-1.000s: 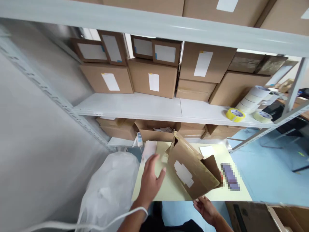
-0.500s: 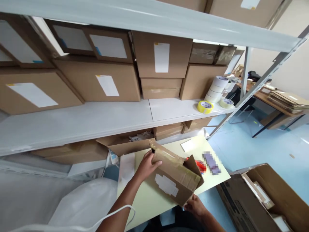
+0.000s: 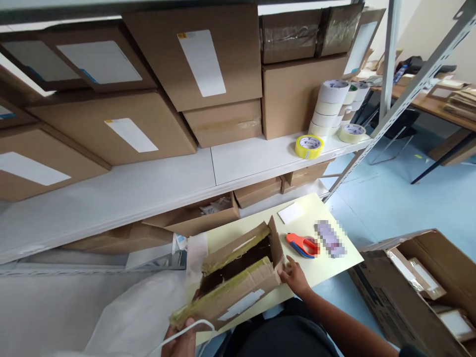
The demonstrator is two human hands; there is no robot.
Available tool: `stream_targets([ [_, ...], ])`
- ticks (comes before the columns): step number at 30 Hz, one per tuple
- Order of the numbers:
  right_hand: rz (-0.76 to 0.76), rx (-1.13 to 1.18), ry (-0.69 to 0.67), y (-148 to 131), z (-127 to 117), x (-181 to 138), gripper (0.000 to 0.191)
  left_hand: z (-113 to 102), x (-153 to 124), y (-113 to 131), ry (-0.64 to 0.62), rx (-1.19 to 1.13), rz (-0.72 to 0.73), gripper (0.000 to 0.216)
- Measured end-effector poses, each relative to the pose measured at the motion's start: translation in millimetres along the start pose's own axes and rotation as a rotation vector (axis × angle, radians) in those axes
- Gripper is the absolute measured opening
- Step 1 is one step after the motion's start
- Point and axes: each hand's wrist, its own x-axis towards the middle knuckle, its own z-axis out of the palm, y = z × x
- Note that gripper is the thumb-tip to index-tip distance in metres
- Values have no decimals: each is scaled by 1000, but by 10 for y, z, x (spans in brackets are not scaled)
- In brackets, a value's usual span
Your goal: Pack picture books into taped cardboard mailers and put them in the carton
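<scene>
Cardboard box (image 3: 241,287), one, flaps open, held above a pale yellow table (image 3: 245,225): left hand (image 3: 182,339) clasps its near corner, right hand (image 3: 295,277) pinches an end flap. Beyond: one red tape dispenser (image 3: 302,244), one white card (image 3: 292,213), one yellow tape roll (image 3: 309,146) shelved.

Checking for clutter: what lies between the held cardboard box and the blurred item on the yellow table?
A red tape dispenser, beside the cardboard box; head view.

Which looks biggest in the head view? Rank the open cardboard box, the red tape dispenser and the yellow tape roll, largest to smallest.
1. open cardboard box, clearly largest.
2. red tape dispenser and yellow tape roll look about alike; the roll is farther from the camera, so they stay unranked.
</scene>
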Motion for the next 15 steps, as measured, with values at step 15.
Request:
stream_targets([
  [15, 208, 775, -496, -793, 78, -12, 49, -50, -73, 361, -182, -47, 161, 45],
])
